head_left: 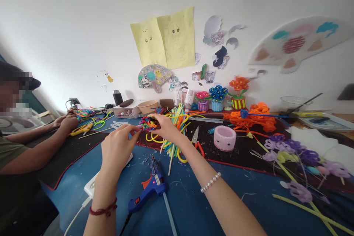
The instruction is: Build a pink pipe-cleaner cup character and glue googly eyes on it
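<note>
Chenille cluster of red, yellow and blue pipe cleaners, held above the table: my right hand grasps it from above, and the fingertips of my left hand pinch its near side. My fingers hide much of it, so its inner structure cannot be made out. Directly behind lies a bundle of loose pipe cleaners, its strands tangled and its base partly behind my right hand. Nearer the table's front edge rests a blue glue gun, its plastic body lit by a small red lamp. A white power strip is partly hidden by my left forearm. Orange-handled scissors and a pink fuzzy pot sit on a black mat with red trim. Purple chenille flowers run toward the right edge, where the frame cuts off their stems. At the left, a co-worker's hands rest near yellow scissors.
</note>
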Motion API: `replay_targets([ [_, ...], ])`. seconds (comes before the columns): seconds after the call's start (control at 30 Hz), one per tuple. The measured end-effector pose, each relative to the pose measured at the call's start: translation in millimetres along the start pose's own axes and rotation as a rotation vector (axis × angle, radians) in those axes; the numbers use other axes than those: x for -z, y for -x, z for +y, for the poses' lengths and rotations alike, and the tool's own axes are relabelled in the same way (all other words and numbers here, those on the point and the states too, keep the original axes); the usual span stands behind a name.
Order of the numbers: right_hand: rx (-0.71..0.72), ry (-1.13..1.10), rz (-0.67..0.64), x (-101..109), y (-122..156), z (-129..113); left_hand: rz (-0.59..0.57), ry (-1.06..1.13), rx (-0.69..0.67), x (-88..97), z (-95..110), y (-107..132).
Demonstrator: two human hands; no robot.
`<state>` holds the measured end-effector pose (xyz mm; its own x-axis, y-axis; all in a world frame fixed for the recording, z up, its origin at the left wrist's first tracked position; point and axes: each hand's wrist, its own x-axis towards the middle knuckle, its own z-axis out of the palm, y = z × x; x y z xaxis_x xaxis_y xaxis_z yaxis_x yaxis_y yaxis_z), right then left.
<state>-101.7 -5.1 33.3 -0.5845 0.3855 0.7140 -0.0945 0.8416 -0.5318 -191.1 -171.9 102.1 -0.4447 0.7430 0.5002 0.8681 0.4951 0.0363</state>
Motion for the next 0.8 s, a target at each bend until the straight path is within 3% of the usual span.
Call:
replay_targets([
  [0.23, -0.01, -0.002, 0.014, 1, 0, 0, 0.055, 0.071, 0.061, -7.7, 4, 5],
  [0.47, -0.002, -0.003, 0.013, 3, 0, -1, 0.09, 0.26, 0.235, -13.3, 8, -2],
  [0.67, 0.001, 0.008, 0.0, 3, 1, -2, 0.091, 0.317, 0.154, -16.4, 8, -8],
  [0.8, -0.005, 0.023, -0.007, 0, 2, -3, 0.189, 0.294, 0.164, -10.4, 5, -6],
])
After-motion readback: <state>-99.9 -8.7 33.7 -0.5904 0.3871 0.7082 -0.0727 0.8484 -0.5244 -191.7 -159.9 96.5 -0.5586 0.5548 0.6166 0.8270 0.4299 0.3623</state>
